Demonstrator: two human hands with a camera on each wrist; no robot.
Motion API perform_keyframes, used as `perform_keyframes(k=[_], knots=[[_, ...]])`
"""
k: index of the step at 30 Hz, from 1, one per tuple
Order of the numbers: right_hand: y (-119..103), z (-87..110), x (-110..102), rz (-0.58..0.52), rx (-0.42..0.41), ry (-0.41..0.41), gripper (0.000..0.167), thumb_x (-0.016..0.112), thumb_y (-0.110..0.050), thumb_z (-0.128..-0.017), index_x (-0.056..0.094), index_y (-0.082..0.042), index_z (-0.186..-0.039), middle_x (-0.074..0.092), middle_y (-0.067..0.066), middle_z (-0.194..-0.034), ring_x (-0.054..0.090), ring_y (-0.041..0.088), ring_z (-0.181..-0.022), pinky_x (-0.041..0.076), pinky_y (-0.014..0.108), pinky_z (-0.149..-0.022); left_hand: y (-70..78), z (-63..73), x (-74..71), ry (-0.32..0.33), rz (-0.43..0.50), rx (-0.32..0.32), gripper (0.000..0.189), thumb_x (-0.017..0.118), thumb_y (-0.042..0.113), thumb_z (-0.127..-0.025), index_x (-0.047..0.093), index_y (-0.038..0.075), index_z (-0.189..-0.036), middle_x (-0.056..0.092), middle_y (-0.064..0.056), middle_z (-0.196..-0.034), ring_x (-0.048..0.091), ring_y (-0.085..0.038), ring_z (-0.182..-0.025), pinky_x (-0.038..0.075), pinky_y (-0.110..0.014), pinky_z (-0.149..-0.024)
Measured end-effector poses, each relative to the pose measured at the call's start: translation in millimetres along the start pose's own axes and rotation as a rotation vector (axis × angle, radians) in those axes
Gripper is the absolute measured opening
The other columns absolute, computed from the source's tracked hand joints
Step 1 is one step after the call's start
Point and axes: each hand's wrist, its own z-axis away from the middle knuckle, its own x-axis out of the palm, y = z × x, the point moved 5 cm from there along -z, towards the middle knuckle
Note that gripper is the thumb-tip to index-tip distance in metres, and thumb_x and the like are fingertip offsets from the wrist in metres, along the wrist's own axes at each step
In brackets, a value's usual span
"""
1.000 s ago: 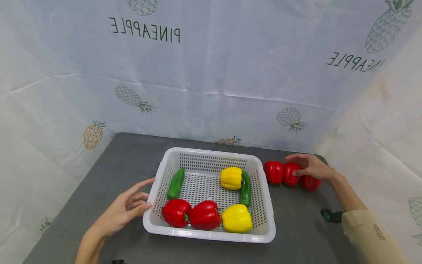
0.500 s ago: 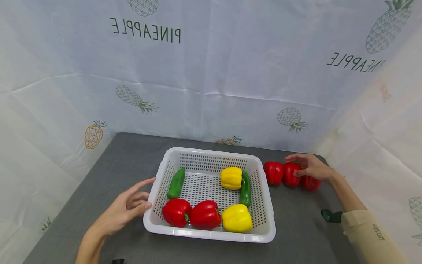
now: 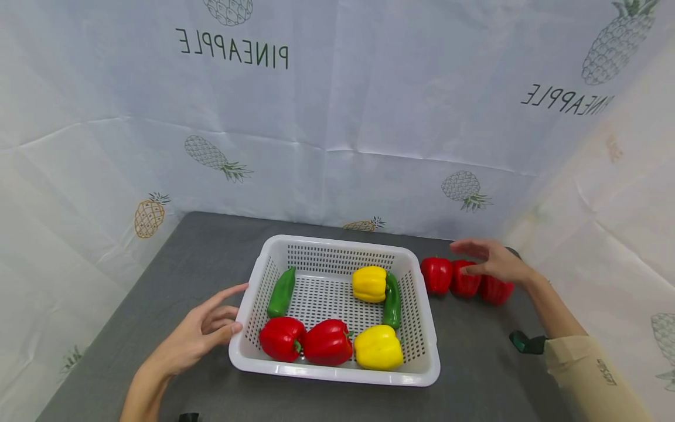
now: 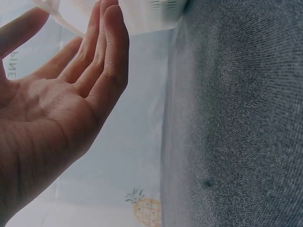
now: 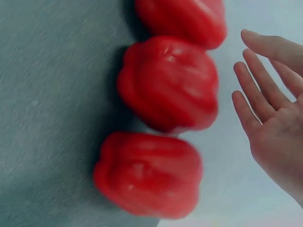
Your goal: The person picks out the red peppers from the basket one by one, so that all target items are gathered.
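Observation:
In the head view, a white perforated plastic basket [image 3: 337, 377] holds red and yellow bell peppers and two long green peppers [image 3: 282, 292]. My left hand [image 3: 192, 334] touches the basket's left rim with thumb and index fingertip, fingers loosely bent; the left wrist view shows its palm [image 4: 52, 109] holding nothing. To the right of the basket stand three red bell peppers in a row: a left one [image 3: 436, 275], a middle one [image 3: 465, 282] and a right one [image 3: 495, 291]. Above the middle and right ones hovers my right hand [image 3: 493, 261], its fingers [image 5: 258, 87] spread and apart from the peppers.
A grey cloth [image 3: 211, 252] covers the table. White pineapple-print curtains [image 3: 337, 117] close off its back and sides. A dark green strap-like object [image 3: 527, 343] sits by the right sleeve [image 3: 590, 369].
My right hand has let go of the middle red bell pepper and risen slightly up and to the left. The three peppers stay in their row, and my left hand has not moved.

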Motion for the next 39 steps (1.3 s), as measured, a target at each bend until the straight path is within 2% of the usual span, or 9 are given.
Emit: perform_keyframes(k=[3,5,17,20,24,26,28,32,39], knots=[[-13,-3.1,1,-0.028,-0.018,0.011,0.061,0.083,-0.01,-0.093,0.06,-0.006,-0.149,0.066,0.018,-0.146,0.063,-0.006,-0.127,0.055,0.016,-0.101,0.0,0.0,0.1,0.006,-0.009,-0.005,0.08,0.072,0.016,-0.104,0.028,0.008,-0.171,0.069,-0.029,-0.137,0.076,-0.011,-0.11,0.069,-0.039,-0.088],[-23,-5.6,2,-0.035,-0.024,0.015,0.06,0.083,-0.011,-0.093,0.06,-0.008,-0.149,0.066,0.016,-0.147,0.058,-0.016,-0.124,0.052,0.012,-0.101,-0.1,-0.1,0.2,0.008,-0.012,-0.009,0.08,0.072,0.016,-0.104,0.028,0.008,-0.171,0.069,-0.029,-0.138,0.076,-0.012,-0.11,0.069,-0.039,-0.088],[-76,-21.0,11,-0.047,-0.081,0.024,0.06,0.083,-0.018,-0.095,0.061,-0.014,-0.15,0.067,0.014,-0.149,0.057,-0.015,-0.126,0.048,0.01,-0.104,-0.9,-0.4,0.9,0.001,0.001,-0.012,0.08,0.072,0.016,-0.104,0.027,0.008,-0.171,0.07,-0.029,-0.137,0.077,-0.011,-0.11,0.069,-0.039,-0.088],[-88,-24.1,14,-0.059,-0.105,0.015,0.061,0.084,-0.017,-0.093,0.061,-0.015,-0.15,0.067,0.014,-0.15,0.059,-0.012,-0.129,0.048,0.01,-0.105,-0.9,-0.5,0.9,0.0,0.0,-0.01,0.08,0.072,0.016,-0.105,0.027,0.008,-0.171,0.069,-0.029,-0.137,0.077,-0.011,-0.11,0.068,-0.039,-0.088],[-105,-29.9,19,-0.057,-0.131,-0.003,0.06,0.084,-0.018,-0.093,0.063,-0.016,-0.149,0.067,0.012,-0.15,0.064,0.013,-0.136,0.049,0.013,-0.108,-1.5,-0.4,0.4,0.004,0.001,-0.017,0.08,0.072,0.016,-0.104,0.028,0.009,-0.171,0.069,-0.029,-0.138,0.077,-0.012,-0.11,0.068,-0.039,-0.088],[-116,-34.1,22,-0.047,-0.146,-0.016,0.059,0.085,-0.019,-0.093,0.064,-0.018,-0.148,0.067,0.01,-0.15,0.063,0.025,-0.139,0.052,0.021,-0.111,-1.7,-0.2,0.4,0.005,0.0,-0.019,0.08,0.072,0.016,-0.104,0.028,0.009,-0.171,0.069,-0.029,-0.138,0.077,-0.012,-0.11,0.069,-0.039,-0.088],[-127,-38.9,26,-0.043,-0.176,-0.037,0.059,0.085,-0.018,-0.092,0.064,-0.017,-0.147,0.068,0.01,-0.15,0.062,0.033,-0.139,0.055,0.037,-0.116,-1.7,0.0,0.3,0.006,0.0,-0.017,0.08,0.072,0.016,-0.104,0.028,0.009,-0.171,0.069,-0.029,-0.137,0.077,-0.012,-0.11,0.069,-0.039,-0.088],[-151,-47.3,37,-0.063,-0.234,-0.112,0.057,0.084,-0.016,-0.093,0.064,-0.015,-0.147,0.067,0.008,-0.151,0.063,0.032,-0.14,0.053,0.061,-0.116,-1.5,0.2,0.5,0.006,-0.002,-0.008,0.08,0.072,0.016,-0.104,0.028,0.008,-0.171,0.069,-0.03,-0.137,0.077,-0.012,-0.11,0.069,-0.038,-0.088],[-191,-58.5,58,-0.143,-0.319,-0.275,0.055,0.081,-0.013,-0.094,0.064,-0.014,-0.146,0.065,0.01,-0.152,0.06,0.037,-0.143,0.049,0.061,-0.12,-1.6,-0.3,1.2,0.007,-0.004,-0.007,0.08,0.072,0.016,-0.104,0.028,0.008,-0.171,0.069,-0.029,-0.137,0.078,-0.012,-0.11,0.069,-0.038,-0.087]])
